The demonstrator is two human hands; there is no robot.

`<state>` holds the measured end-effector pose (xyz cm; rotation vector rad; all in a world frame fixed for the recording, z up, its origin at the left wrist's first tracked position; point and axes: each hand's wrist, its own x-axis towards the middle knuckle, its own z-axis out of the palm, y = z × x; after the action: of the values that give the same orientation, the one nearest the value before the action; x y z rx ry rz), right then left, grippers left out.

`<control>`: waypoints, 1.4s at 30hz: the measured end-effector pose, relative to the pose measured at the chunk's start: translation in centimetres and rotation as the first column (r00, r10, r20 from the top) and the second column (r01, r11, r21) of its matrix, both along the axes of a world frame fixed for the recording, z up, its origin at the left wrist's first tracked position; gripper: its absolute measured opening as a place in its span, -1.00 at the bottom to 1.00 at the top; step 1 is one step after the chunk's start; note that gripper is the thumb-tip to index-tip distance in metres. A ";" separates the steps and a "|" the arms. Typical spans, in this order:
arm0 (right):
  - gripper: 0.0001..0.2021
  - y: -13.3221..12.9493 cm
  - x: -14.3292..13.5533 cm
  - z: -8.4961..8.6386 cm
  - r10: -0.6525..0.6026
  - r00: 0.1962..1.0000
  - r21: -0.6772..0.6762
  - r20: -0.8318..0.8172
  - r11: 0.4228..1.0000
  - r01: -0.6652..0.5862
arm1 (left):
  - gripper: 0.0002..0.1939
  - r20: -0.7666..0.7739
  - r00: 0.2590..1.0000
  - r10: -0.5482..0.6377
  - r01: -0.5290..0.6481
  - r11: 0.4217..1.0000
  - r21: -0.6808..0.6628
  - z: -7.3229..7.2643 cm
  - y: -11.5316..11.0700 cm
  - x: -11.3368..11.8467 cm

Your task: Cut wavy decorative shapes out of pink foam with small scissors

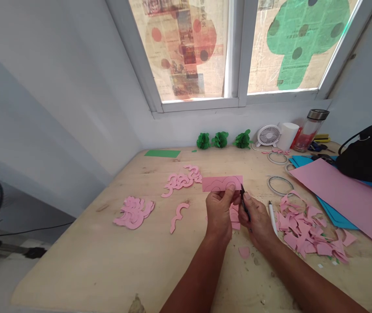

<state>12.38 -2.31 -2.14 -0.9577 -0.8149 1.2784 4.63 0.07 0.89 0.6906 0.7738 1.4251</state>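
My left hand (219, 211) pinches the lower edge of a pink paper strip (214, 184) with curved lines drawn on it. My right hand (258, 217) is closed around dark scissors (245, 204), whose blades meet the strip's right end. Under my hands lies more pink paper (234, 217), partly hidden. A single wavy pink cutout (178, 216) rests left of my hands. Farther left is a pile of pink cutouts (134, 213), and another group of curved cutouts (182, 179) lies behind. Beside my right hand is a white pen (272, 217) with a dark tip.
Pink scraps (306, 230) are heaped at the right, near large pink sheets (349, 191) over blue sheets (339, 215). Tape rings (280, 185), a small fan (268, 135), a glass bottle (310, 130) and green paper ornaments (220, 139) stand toward the back. A black bag (368, 161) sits far right.
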 end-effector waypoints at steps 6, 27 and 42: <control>-0.64 0.0 -0.1 0.0 -0.016 1.000 -0.005 0.008 1.000 0.016 | -0.76 -0.023 1.000 0.008 -0.008 1.000 -0.018 0.0 0.0 -0.1; -0.65 0.0 -0.5 -0.7 -0.020 0.998 0.003 0.065 1.000 0.019 | -0.70 -0.085 0.994 -0.064 0.066 0.998 0.021 0.6 -0.3 -0.3; -0.66 -0.2 -0.4 -0.2 -0.043 0.996 -0.006 0.083 0.999 0.044 | -0.67 -0.118 0.989 -0.087 0.088 0.996 0.003 0.8 -0.5 -0.3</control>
<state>11.96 -2.49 -2.32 -1.0348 -0.8498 1.2117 4.33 -0.41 1.67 0.8115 0.8195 1.3176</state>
